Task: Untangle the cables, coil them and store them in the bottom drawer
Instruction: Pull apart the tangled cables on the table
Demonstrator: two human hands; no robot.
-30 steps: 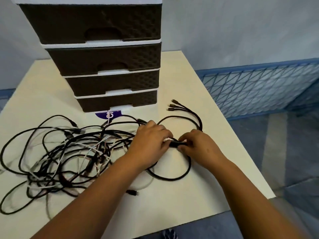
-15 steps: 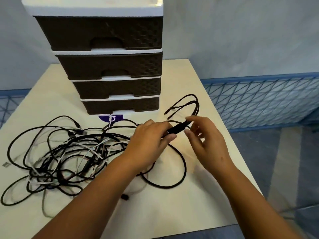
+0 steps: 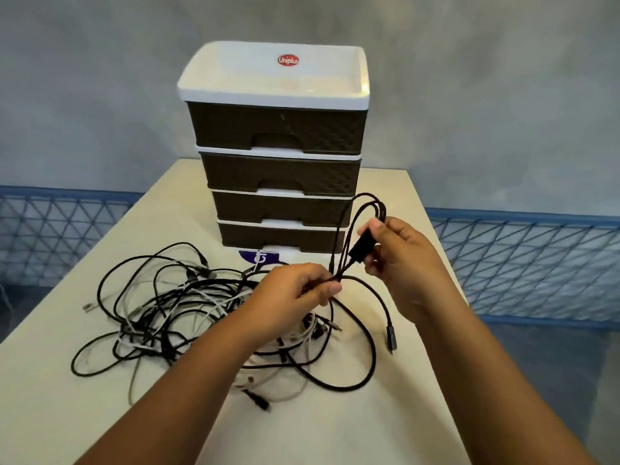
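Cables (image 3: 174,317), black and white ones, sit in a messy tangle on the counter (image 3: 335,431), spreading out toward 9 o'clock from the hands. One black cable (image 3: 364,333) is lifted out of the pile. The right hand (image 3: 402,263) pinches its chunky black block (image 3: 361,250) between thumb and fingers, tilted, with a few thin leads (image 3: 369,203) looping up over the top toward 12 o'clock, in front of the drawers. The left hand (image 3: 295,293) is curled round the strands just below that block, at about 7 o'clock from it. From there the cable hangs in a big loop down to the counter, and one plug end (image 3: 391,340) dangles at 5 o'clock from the left hand.

Drawer unit (image 3: 278,162) stands at 12 o'clock, near the back of the counter, four dark drawers with a white top and a red sticker (image 3: 288,60) on it. The bottom drawer (image 3: 281,236) is closed. A purple tag (image 3: 258,256) lies on the counter just in front of it. Blue mesh fencing (image 3: 523,263) runs behind the counter on both sides.
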